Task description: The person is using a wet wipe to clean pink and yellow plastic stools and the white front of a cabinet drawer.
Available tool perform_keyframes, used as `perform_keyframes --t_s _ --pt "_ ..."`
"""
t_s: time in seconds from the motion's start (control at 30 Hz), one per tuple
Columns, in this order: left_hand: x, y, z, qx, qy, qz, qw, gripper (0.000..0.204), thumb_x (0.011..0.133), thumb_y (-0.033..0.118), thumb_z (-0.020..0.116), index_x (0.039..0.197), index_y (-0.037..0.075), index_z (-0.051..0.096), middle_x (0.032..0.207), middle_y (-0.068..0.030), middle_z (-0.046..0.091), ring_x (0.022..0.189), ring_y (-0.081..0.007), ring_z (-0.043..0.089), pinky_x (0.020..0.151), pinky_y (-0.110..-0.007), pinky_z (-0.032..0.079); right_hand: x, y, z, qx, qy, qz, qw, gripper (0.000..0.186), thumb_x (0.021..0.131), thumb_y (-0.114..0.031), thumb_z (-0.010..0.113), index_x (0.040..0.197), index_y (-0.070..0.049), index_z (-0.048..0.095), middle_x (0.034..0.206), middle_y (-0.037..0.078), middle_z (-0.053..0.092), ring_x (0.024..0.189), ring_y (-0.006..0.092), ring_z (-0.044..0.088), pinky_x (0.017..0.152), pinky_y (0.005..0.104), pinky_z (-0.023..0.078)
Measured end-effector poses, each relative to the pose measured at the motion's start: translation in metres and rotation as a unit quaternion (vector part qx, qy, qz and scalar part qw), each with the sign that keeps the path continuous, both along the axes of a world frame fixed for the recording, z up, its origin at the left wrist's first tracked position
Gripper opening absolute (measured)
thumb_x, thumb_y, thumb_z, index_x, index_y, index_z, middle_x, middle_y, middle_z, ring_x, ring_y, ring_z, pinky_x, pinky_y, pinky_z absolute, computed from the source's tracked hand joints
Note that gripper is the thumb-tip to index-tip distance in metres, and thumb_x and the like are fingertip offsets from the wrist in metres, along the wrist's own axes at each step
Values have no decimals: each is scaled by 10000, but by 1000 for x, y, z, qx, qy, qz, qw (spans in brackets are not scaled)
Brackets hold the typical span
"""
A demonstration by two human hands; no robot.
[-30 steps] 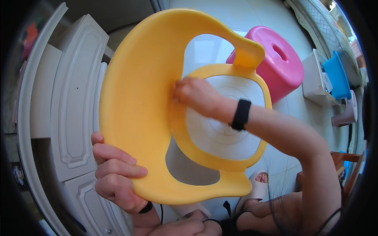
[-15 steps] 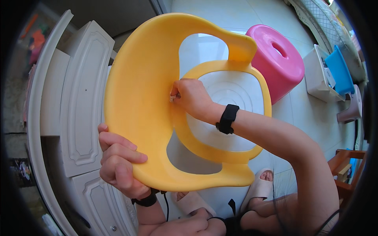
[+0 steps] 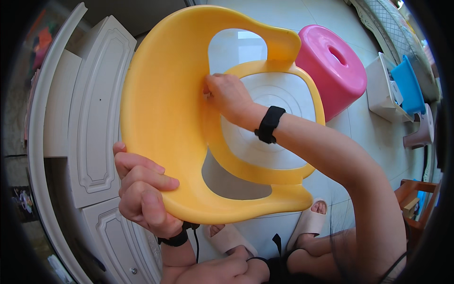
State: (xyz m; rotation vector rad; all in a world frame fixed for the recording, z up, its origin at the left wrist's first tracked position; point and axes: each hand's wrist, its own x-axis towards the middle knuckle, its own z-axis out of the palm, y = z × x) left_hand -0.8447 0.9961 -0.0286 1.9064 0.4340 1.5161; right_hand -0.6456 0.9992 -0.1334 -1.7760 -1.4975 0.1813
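I see a yellow plastic seat (image 3: pixel 163 90) with a curved backrest and a round-cornered white pad (image 3: pixel 265 151), held up above the floor. My left hand (image 3: pixel 147 189) grips the backrest at its lower left edge, fingers bent over the rim. My right hand (image 3: pixel 225 94) has its fingers curled against the inner face of the backrest, beside the seam with the padded base; whatever is between the fingertips is hidden. Both wrists wear black bands.
Behind the seat stands a pink stool (image 3: pixel 338 80). At right are a white bin (image 3: pixel 380 102), a blue tub (image 3: pixel 408 85), a small pale stool (image 3: pixel 418 132), a wooden frame (image 3: pixel 416 191) and a bed's edge (image 3: pixel 388 23). White cabinetry (image 3: pixel 94 128) lines the left.
My right hand has moved upward along the backrest's seam since half a second ago. The seat and my left hand have shifted slightly upward in the picture.
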Motion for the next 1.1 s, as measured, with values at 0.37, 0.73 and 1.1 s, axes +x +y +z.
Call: perform_keyframes --t_s 0.37,0.73,1.1 --pt "-5 3 -1 -1 44 4 999 299 730 255 477 481 112 394 502 5 511 676 -187 443 1065 -467 270 -33 -139 35 -222 -7 420 880 53 797 -58 587 839 -66 555 796 86 582 832 299 588 699 394 492" --pt "-4 12 -12 4 11 -54 998 174 798 230 586 811 57 575 834 -67 638 847 -205 499 1057 -443 254 -41 -90 29 -64 80 226 969 82 807 -47 620 888 -48 634 901 119 626 837 301 627 727 374 516" --pt "-35 -22 7 -274 178 -164 931 582 810 27 658 1309 4 359 1180 -106 513 1106 -185 537 941 -317 453 -68 -50 145 177 51 226 956 332 750 22 715 1062 -93 705 944 78 554 839 246 619 723 325 521"
